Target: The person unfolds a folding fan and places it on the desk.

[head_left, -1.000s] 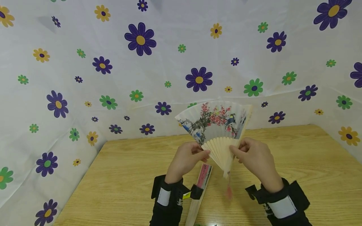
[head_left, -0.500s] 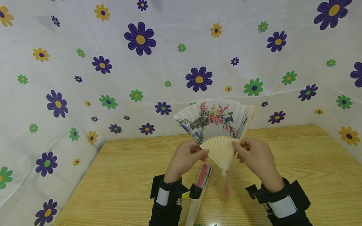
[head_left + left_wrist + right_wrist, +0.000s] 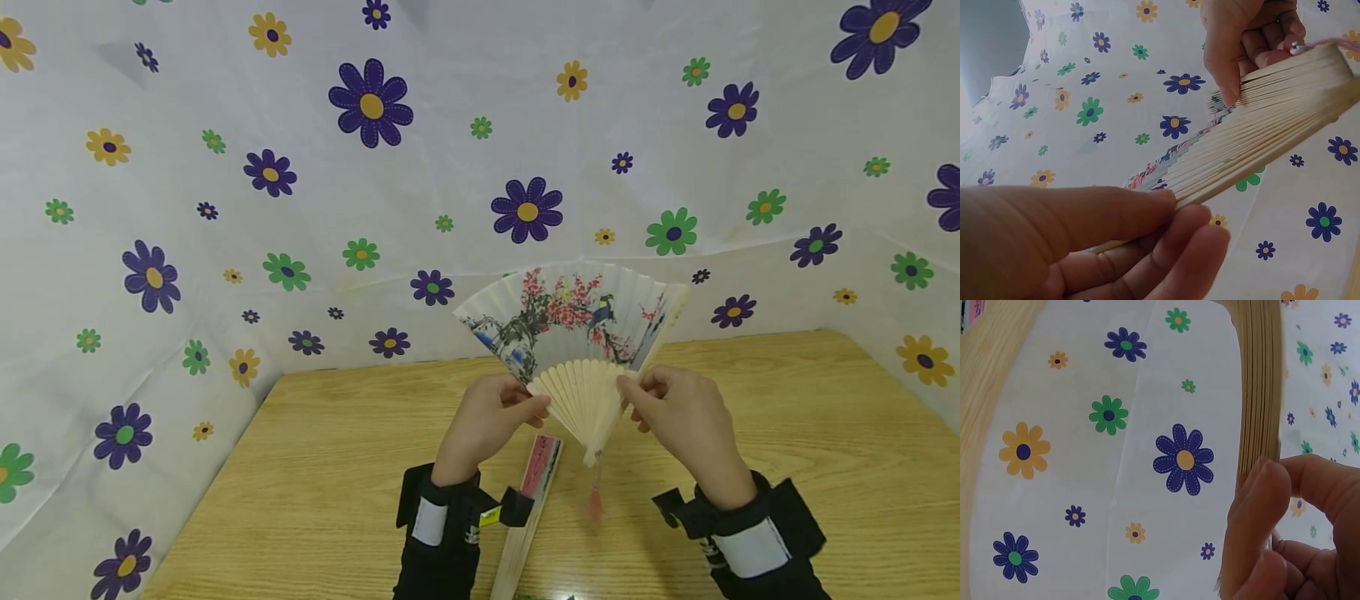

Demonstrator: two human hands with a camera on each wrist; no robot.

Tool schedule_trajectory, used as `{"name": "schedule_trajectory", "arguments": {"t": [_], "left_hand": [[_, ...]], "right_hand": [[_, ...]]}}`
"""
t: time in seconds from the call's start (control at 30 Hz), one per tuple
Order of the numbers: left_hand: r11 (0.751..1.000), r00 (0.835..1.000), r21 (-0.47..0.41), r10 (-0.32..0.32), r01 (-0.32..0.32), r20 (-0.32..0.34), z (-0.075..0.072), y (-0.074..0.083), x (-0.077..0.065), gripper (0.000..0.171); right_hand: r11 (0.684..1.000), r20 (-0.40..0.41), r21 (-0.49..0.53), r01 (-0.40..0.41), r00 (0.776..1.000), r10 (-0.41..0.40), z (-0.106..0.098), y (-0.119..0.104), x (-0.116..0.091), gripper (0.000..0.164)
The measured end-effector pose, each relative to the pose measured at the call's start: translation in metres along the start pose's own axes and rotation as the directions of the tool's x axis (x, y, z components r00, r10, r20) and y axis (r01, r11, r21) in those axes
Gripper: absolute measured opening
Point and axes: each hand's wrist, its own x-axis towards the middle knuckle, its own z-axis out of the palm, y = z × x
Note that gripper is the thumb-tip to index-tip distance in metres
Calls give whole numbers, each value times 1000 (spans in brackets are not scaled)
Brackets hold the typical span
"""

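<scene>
A folding fan (image 3: 570, 325), partly spread, is held up over the table between both hands. Its pale leaf carries pink blossoms and a dark bird; bare ribs meet at a pivot with a pink tassel (image 3: 595, 503) hanging below. My left hand (image 3: 491, 421) pinches the fan's left outer rib between thumb and fingers, and the left wrist view shows the ribs (image 3: 1272, 125) fanning out from there. On the other side my right hand (image 3: 682, 421) pinches the right edge, where several ribs (image 3: 1261, 387) are still stacked together in the right wrist view.
A long narrow box (image 3: 525, 525) with a pink printed end lies on the wooden table (image 3: 337, 467), just below the fan and beside the left wrist. Flower-printed white cloth (image 3: 420, 183) stands behind the table and along both sides.
The fan has spread wider, its right edge swinging to the right and more of the picture showing. The pivot and tassel have shifted slightly left; the hands have barely moved.
</scene>
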Motion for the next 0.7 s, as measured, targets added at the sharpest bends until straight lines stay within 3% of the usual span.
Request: {"name": "schedule_trajectory", "arguments": {"t": [0.7], "left_hand": [[999,1000,-27,-18,17,-18,-4,-1,-1,22]], "right_hand": [[999,-10,-7,-32,999,31,-5,2,0,32]]}}
